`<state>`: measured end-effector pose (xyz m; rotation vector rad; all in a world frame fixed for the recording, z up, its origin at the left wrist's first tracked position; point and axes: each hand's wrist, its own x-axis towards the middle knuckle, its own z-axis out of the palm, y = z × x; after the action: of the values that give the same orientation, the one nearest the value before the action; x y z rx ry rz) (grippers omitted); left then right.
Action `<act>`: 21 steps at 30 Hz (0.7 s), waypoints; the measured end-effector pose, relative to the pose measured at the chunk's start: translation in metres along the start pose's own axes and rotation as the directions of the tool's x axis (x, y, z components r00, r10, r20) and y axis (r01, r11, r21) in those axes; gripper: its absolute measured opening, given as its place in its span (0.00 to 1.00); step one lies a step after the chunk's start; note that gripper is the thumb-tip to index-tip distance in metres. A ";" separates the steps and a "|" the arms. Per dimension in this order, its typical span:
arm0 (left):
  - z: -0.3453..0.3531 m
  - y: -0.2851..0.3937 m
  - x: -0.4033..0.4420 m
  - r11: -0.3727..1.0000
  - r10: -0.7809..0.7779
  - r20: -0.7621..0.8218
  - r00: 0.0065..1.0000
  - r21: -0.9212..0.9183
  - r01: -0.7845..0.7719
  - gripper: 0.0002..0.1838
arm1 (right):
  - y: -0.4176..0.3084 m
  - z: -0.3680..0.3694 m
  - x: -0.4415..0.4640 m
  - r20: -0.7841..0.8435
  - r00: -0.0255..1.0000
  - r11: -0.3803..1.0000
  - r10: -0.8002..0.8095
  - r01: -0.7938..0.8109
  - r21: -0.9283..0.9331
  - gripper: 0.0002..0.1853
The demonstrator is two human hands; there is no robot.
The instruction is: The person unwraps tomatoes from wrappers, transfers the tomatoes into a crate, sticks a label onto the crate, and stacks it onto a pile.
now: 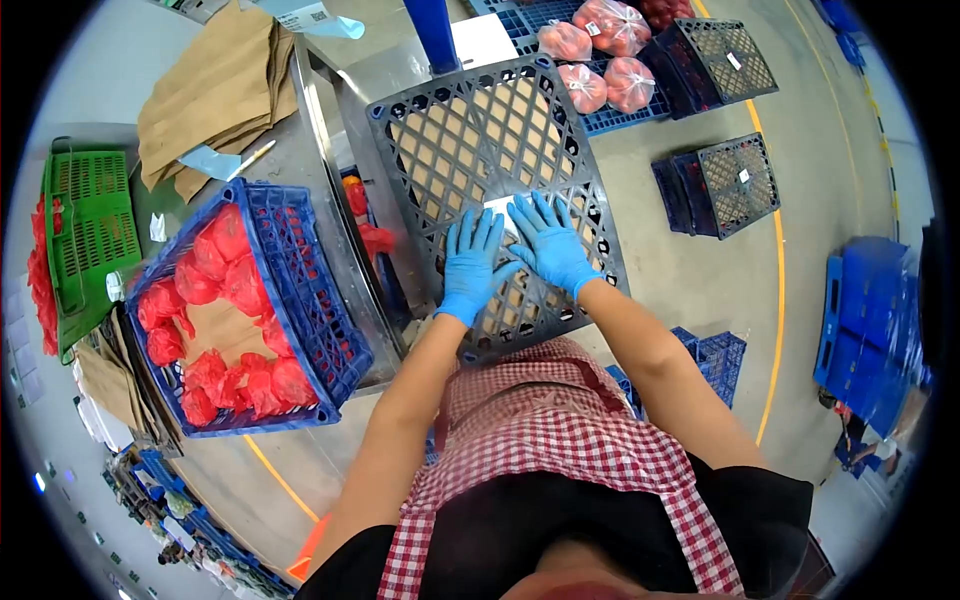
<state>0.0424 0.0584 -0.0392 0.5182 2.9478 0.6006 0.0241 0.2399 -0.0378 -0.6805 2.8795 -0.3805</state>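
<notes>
A black plastic lattice lid or crate top (420,115) lies in front of me, with brown paper (515,105) showing through its openings. Both hands wear blue gloves and rest flat on the lattice near its middle. My left hand (470,265) has its fingers stretched out and touches the left edge of a white label (499,206). My right hand (553,245) lies beside it, fingers spread, covering part of that label. The thumbs point toward each other. Whatever sits under the paper is hidden.
To the left, a blue crate (335,330) holds several red-bagged bundles around brown paper. Beyond it are a green crate (95,200) and brown paper sheets (215,90). Black crates (745,180) and bagged reddish produce (612,25) stand at the right. A blue post (432,35) rises ahead.
</notes>
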 end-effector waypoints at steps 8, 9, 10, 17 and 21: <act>-0.004 -0.003 0.003 0.997 0.048 0.011 0.999 0.052 -0.049 0.39 | -0.005 -0.007 -0.004 -0.028 0.999 0.999 0.039 -0.038 0.037 0.28; -0.009 0.001 0.005 0.998 0.049 -0.037 0.998 0.027 -0.048 0.35 | -0.005 -0.012 0.001 -0.029 0.999 0.997 0.043 -0.041 0.065 0.26; -0.009 0.000 0.006 0.996 -0.007 -0.075 0.997 -0.093 0.000 0.33 | -0.004 -0.016 0.004 -0.032 0.998 0.994 0.051 -0.048 0.094 0.25; -0.003 -0.004 0.034 0.970 -0.224 -0.261 0.939 -0.151 0.190 0.25 | -0.005 -0.010 0.032 -0.193 0.897 0.863 0.397 -0.294 0.411 0.21; 0.001 -0.013 0.051 0.967 -0.229 -0.206 0.951 -0.156 0.199 0.14 | 0.004 0.001 0.053 -0.140 0.889 0.834 0.436 -0.341 0.434 0.10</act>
<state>-0.0097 0.0652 -0.0460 0.1195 3.0812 0.8724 -0.0242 0.2190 -0.0447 0.0356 2.9038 -1.0040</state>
